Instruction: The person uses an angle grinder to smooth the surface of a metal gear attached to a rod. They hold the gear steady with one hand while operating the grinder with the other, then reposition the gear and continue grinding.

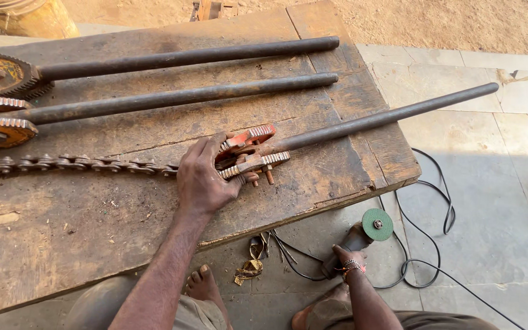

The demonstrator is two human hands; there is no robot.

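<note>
At the far left we see two more chain wrenches lying on the wooden bench (93, 226), their toothed heads (1, 76) at the left edge and their long dark handles (184, 58) running off to the right, one beyond the other. Nearer to us, a heavy roller chain (62, 164) stretches from the left edge along the bench top toward the middle.

In the middle, our left hand (206, 177) lies palm down on the head of a third chain wrench (252, 153). The fingers are curled round the orange toothed plates, with the thumb on the far side and the fingertips wrapped under the near plate, so the hand has a firm hold of the head. The chain meets the wrench under this hand. The wrench's handle (386, 119) runs right and away from us, past the bench's right edge and out over the stone floor (490, 201).

Below the bench's near edge, a small heap of scraps (250, 269) lies on the floor beside a bare foot (201, 284). Further right, our right hand (346, 260), with a bracelet at the wrist, is closed round the body of an angle grinder (365, 232) fitted with a green disc, held low near the floor. Its black cable (429, 269) loops across the slabs to the right.
</note>
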